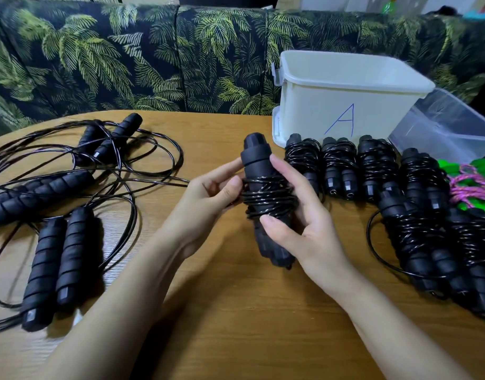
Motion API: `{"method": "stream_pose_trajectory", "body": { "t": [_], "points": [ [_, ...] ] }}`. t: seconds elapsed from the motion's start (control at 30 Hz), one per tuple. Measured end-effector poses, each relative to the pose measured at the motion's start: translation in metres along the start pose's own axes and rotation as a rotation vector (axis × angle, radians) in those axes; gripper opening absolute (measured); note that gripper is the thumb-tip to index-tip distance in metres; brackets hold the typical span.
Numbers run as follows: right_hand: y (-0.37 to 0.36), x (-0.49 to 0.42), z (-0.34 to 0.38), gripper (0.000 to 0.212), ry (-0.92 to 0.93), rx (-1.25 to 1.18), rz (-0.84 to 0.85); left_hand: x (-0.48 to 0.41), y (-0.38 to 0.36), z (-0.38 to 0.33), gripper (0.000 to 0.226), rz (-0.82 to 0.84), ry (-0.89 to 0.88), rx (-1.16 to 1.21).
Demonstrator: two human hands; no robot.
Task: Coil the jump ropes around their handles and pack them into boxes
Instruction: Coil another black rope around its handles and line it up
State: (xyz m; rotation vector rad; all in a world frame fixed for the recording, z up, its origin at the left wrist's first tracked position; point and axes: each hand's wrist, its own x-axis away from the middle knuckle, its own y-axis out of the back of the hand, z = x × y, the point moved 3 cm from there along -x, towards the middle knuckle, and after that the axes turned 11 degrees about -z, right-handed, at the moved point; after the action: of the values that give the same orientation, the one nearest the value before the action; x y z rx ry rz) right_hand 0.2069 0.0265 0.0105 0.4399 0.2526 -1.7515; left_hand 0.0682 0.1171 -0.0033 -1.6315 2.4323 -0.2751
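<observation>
The left hand and right hand are gripping the rope, fingers curled round its coils. Coiling is probably ending; tucking the end and filling the box are coming next.

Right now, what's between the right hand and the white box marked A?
Head view: a row of coiled black jump ropes lies on the table between the right hand and the white box.

coiled black rope | held upright | white box open, behind

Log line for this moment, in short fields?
step: coiling | left grip: holds jump rope | right grip: holds same | loose ropes: at left | coiled bundles: near box A
</observation>
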Motion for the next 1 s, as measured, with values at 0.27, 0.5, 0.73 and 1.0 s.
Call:
{"method": "stream_pose_trajectory", "body": {
  "t": [0.27, 0.5, 0.73, 1.0],
  "points": [
    [0.004, -0.005, -0.005, 0.06, 0.074, 0.257, 0.02, 0.003, -0.001, -0.007, 0.036, -0.152, -0.018, -0.028],
    [-0.011, 0.003, -0.017, 0.087, 0.184, 0.701, -0.007, 0.008, -0.003, -0.005, 0.055, -0.323, -0.098, -0.099],
    [-0.009, 0.002, -0.02, 0.096, 0.2, 0.798, -0.055, 0.008, -0.003, -0.009, 0.052, -0.277, -0.093, -0.11],
    [0.01, -0.009, -0.02, 0.094, 0.018, 0.402, 0.008, 0.007, -0.003, -0.009, 0.044, -0.259, -0.072, -0.089]
  ]
}}
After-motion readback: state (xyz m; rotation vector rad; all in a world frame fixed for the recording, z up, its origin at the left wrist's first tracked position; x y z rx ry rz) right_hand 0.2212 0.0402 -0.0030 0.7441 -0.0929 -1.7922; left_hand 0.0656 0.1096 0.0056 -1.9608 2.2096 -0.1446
